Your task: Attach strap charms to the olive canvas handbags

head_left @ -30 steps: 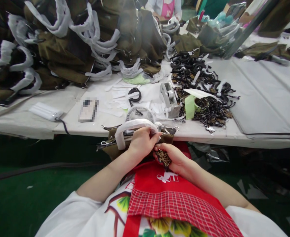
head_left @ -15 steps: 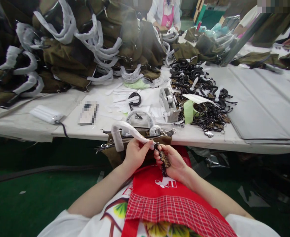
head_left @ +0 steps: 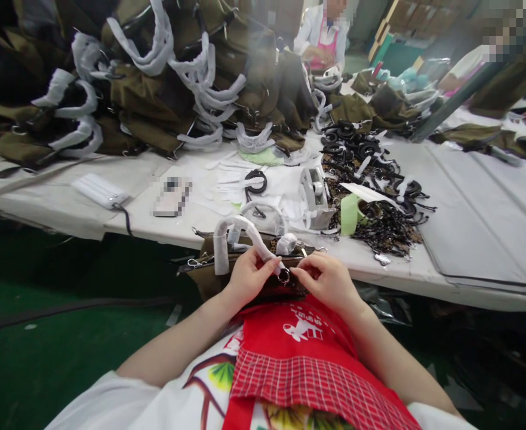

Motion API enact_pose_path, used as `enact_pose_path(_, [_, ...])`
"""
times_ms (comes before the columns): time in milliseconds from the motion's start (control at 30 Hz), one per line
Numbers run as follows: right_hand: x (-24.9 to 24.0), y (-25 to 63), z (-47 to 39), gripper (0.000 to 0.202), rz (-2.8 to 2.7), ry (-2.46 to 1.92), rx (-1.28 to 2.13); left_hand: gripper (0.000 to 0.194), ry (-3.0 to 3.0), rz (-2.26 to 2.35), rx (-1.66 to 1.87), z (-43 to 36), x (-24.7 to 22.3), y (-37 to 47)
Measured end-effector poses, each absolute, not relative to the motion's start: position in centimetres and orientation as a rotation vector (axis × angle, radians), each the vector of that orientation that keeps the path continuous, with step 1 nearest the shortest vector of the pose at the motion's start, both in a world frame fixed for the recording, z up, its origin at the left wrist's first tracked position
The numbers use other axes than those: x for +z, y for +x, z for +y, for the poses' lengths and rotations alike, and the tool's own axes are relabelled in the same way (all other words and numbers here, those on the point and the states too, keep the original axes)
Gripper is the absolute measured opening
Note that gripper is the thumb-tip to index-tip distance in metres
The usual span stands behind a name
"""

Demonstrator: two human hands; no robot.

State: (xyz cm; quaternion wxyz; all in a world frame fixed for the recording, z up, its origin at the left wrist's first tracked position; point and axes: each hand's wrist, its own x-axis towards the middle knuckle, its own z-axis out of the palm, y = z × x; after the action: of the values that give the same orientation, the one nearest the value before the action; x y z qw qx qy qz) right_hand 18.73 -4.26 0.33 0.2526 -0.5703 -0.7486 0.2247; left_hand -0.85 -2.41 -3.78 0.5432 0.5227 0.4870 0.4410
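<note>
My left hand [head_left: 250, 278] pinches the end of a handle [head_left: 245, 224] wrapped in white paper, close to a metal ring [head_left: 283, 276]. That handle belongs to an olive-brown bag [head_left: 206, 282], which rests against the table edge in front of my red apron. Just right of the ring, my right hand [head_left: 329, 280] is closed, thumb and fingertip together. Whatever it pinches is too small or hidden to make out. A second wrapped handle [head_left: 263, 206] arches up behind the first. Dark material below the ring is partly covered by my hands.
Olive bags [head_left: 150, 101] are piled at the back left. A heap of black straps and leopard-print pieces [head_left: 379, 221] lies right of a grey tape dispenser [head_left: 314, 194]. A phone [head_left: 172, 198] and a white power bank [head_left: 99, 190] lie left. A co-worker [head_left: 320, 39] is across the table.
My right hand has turned palm down and moved slightly right. The leopard-print strip it held is now out of sight, and the ring shows between my hands. The view has shifted slightly.
</note>
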Motion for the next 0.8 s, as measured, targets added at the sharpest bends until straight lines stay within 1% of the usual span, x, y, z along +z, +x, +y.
enact_pose_path(100, [0.0,17.3,-4.9,0.022,-2.166,-1.671,0.477,0.029,1.183,1.141,1.063,-2.5,-3.7,-0.5])
enact_pose_path(233, [-0.8,16.5,-5.6,0.020,-2.168,-1.756,0.395,0.026,1.197,1.121,1.079,-2.8,-3.3,-0.5])
enact_pose_path(367, [0.2,17.8,-5.3,0.024,-2.119,-1.680,0.408,0.016,1.422,1.098,1.010,-3.7,-2.5,-1.5])
enact_pose_path(467, [1.5,19.0,-4.2,0.017,-2.073,-1.601,0.408,0.012,1.605,0.951,0.922,-4.7,-2.1,-2.3])
enact_pose_path(500, [1.7,19.3,-3.7,0.021,-2.097,-1.573,0.432,0.012,1.645,0.892,0.901,-5.0,-2.1,-2.5])
enact_pose_path(533, [1.8,19.5,-3.1,0.035,-2.142,-1.550,0.478,0.013,1.677,0.843,0.885,-5.2,-2.0,-2.7])
enact_pose_path(600, [1.4,19.7,-1.7,0.071,-2.246,-1.535,0.610,0.013,1.745,0.770,0.847,-5.5,-2.0,-3.1])
enact_pose_path(633, [1.0,19.6,-0.8,0.086,-2.279,-1.551,0.674,0.014,1.783,0.748,0.828,-5.6,-1.9,-3.3])
enact_pose_path(667, [0.6,19.5,0.0,0.094,-2.296,-1.573,0.736,0.015,1.825,0.735,0.811,-5.6,-1.9,-3.4])
enact_pose_path(700, [0.1,19.3,0.9,0.096,-2.302,-1.588,0.805,0.015,1.873,0.721,0.792,-5.5,-1.9,-3.6])
enact_pose_path(733, [-0.3,19.1,1.8,0.093,-2.292,-1.597,0.880,0.015,1.927,0.699,0.771,-5.5,-2.0,-3.8])
enact_pose_path(800, [-1.1,18.5,3.4,0.079,-2.226,-1.624,1.020,0.013,2.036,0.623,0.729,-5.6,-2.4,-4.0])
